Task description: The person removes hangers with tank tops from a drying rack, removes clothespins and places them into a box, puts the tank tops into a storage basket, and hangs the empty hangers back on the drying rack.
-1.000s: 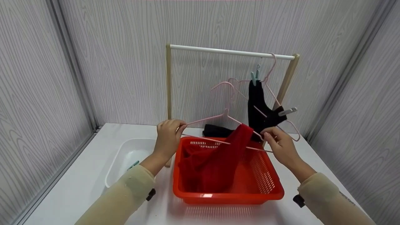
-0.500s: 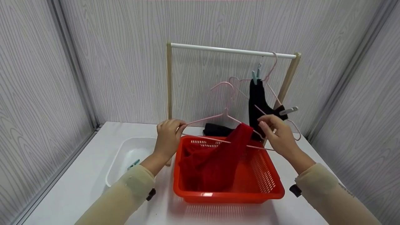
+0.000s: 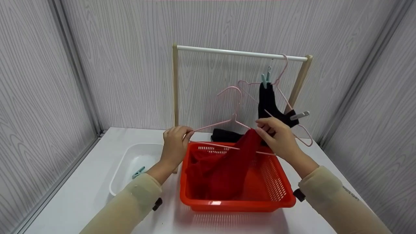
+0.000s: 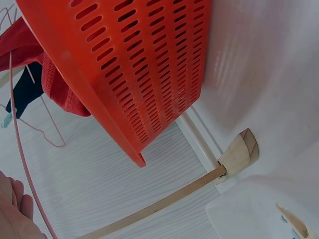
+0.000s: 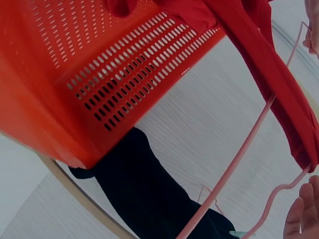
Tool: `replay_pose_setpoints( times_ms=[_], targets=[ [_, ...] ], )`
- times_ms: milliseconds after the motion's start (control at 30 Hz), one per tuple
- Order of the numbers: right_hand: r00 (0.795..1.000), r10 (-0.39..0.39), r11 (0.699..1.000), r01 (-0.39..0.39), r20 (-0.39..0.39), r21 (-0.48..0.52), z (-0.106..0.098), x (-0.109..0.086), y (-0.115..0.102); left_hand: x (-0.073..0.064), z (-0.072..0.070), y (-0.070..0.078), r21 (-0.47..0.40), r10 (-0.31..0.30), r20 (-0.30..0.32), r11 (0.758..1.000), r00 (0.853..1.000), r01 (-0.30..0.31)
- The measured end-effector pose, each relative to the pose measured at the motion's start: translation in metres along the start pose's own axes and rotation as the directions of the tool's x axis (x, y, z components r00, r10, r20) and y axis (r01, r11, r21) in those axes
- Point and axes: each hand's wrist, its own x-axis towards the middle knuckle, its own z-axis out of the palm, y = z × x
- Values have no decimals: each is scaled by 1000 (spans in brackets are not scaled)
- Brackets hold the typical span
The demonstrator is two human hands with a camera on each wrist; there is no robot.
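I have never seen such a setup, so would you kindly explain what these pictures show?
There is no machine here: a person works bare-handed. The wide views come from a head camera; the tilted ones, from cameras on each wrist. On the white table stand a red basket, a white tub holding a teal clothespin, and a rack, where black cloth hangs clipped to a pink hanger. The left hand pinches another pink hanger, over which red cloth, partly in the basket, is draped. The right hand is at that cloth; its grip is unclear.
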Motion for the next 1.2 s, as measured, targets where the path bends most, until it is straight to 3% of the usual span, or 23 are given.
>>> replay_pose_setpoints(
  times_ms=[400,767,1033,1200],
  targets=[
    [999,-27,999,29,33,-38,12,0,3,-2,3,-2,3,20,-10,1000,1000,-20],
    [999,36,999,-35,23,-39,6,-2,4,-6,0,-6,5,-8,-7,1000,1000,8],
    [998,48,997,-50,-26,-59,0,-6,9,-7,-2,-10,-20,-19,-7,1000,1000,19],
    [992,49,993,-60,-112,-98,-3,-9,12,-8,-3,-12,-20,-18,-16,1000,1000,18]
  ],
)
